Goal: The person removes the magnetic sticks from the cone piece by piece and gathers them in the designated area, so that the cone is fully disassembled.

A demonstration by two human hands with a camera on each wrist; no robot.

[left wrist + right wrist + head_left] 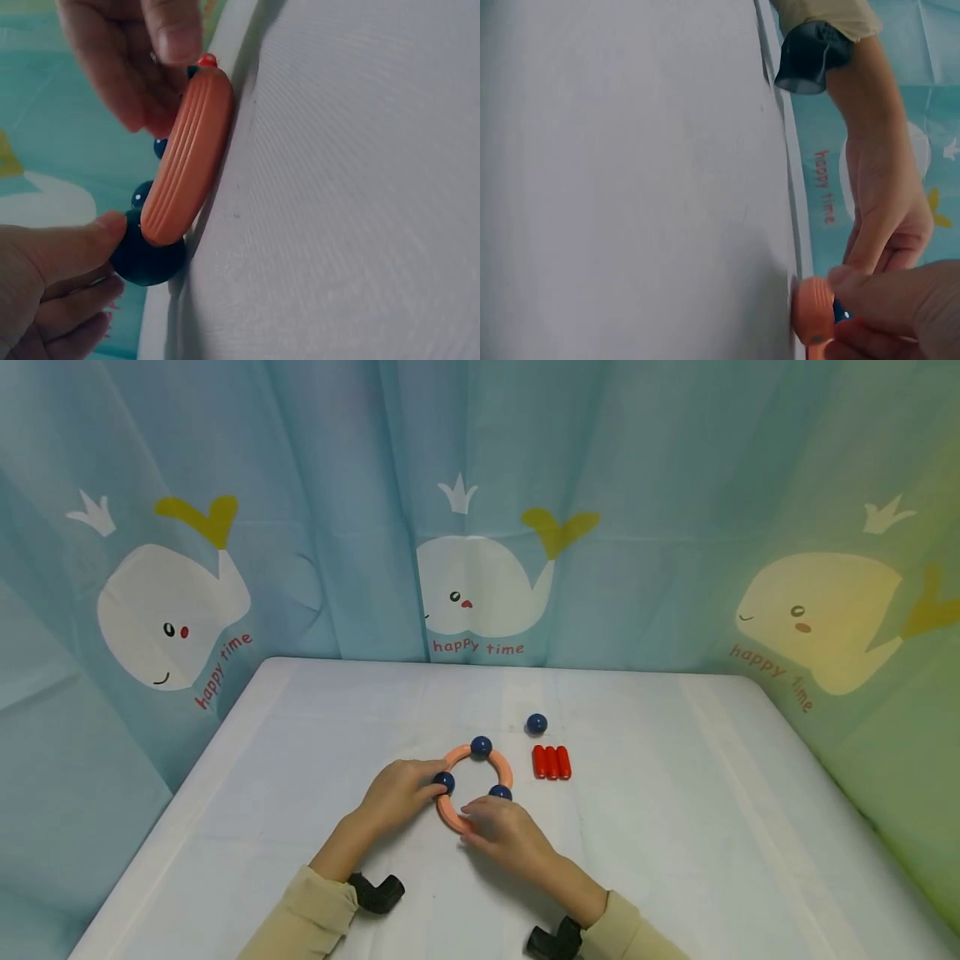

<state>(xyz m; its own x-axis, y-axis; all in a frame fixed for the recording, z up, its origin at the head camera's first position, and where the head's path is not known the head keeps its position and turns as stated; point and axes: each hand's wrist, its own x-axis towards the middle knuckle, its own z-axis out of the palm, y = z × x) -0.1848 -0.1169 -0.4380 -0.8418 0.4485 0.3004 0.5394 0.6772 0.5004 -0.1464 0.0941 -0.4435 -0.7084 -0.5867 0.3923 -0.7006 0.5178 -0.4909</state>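
Observation:
Three curved orange rods and three dark blue balls lie in a ring on the table. At the ring's left side, my left hand [401, 791] pinches a blue ball [148, 251] between thumb and fingers. My right hand [510, 833] holds the lower curved orange rod [191, 154] near its free end, thumb on the near side. Another blue ball [500, 792] shows just beyond the right hand's fingers, partly covered by them. At the top of the ring a blue ball [482, 746] joins the other two rods, the right one [502, 767] and the upper left one [456, 755].
Three straight red rods [552, 762] lie side by side right of the ring. A loose blue ball [536, 723] sits behind them. The white table [675, 827] is backed by a blue curtain [645, 593] printed with whales. Black wrist cameras [377, 893] hang beneath both forearms.

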